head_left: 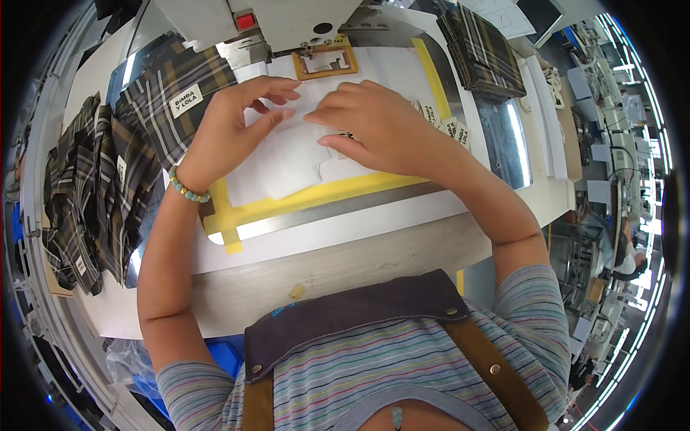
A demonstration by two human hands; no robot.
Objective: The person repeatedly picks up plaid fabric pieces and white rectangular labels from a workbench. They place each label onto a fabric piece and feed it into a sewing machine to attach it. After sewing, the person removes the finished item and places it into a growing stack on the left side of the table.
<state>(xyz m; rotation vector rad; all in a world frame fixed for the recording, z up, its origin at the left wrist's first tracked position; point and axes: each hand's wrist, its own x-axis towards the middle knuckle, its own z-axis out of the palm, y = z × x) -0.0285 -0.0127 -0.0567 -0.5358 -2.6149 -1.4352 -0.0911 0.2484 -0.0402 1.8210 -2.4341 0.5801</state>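
Both hands hover over white backing material (287, 172) on a flat work surface edged with yellow tape (316, 197). My left hand (241, 118), with a beaded bracelet (188, 188) at the wrist, has its thumb apart from bent fingers; nothing shows between them. Opposite it, my right hand (381, 129) has its fingers and thumb apart. Cream fabric labels with dark print (456, 131) lie beside and partly under the right hand. Whether its fingertips touch the white material is hard to tell. Just beyond the hands, an orange-yellow frame (325, 63) sits below the sewing machine head (287, 29).
At the left, plaid fabric pieces (93, 194) hang in a pile, and one labelled plaid piece (169, 100) lies beside my left wrist. A folded plaid stack (485, 54) sits at the back right near papers (503, 16). A blue bin (226, 357) shows below the table.
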